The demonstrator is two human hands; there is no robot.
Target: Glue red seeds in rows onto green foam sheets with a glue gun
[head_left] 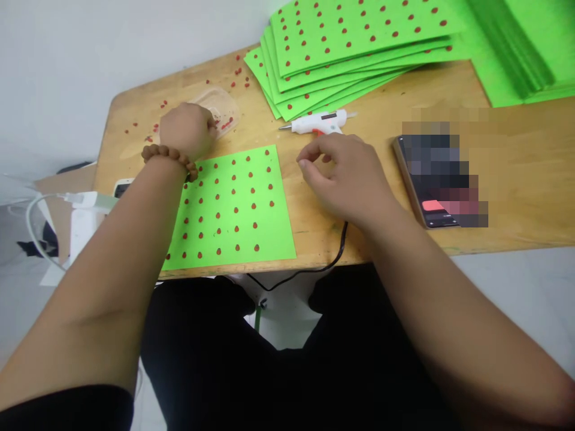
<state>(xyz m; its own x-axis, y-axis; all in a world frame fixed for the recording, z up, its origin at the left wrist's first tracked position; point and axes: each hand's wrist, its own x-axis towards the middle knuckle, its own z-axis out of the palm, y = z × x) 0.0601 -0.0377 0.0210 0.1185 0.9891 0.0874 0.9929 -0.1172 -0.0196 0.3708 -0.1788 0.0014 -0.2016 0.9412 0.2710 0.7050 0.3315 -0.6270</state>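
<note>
The left hand reaches to a clear plastic tray of small red pieces; whether its partly hidden fingers pinch one cannot be told. The right hand, thumb and forefinger curled tip to tip, lies just before a white glue gun. A red-dotted green sheet lies flat between the forearms on the wooden surface.

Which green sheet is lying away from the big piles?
The dotted green sheet at the table's front edge, partly hidden by the left forearm. It lies apart; the other green sheets are stacked farther back.
</note>
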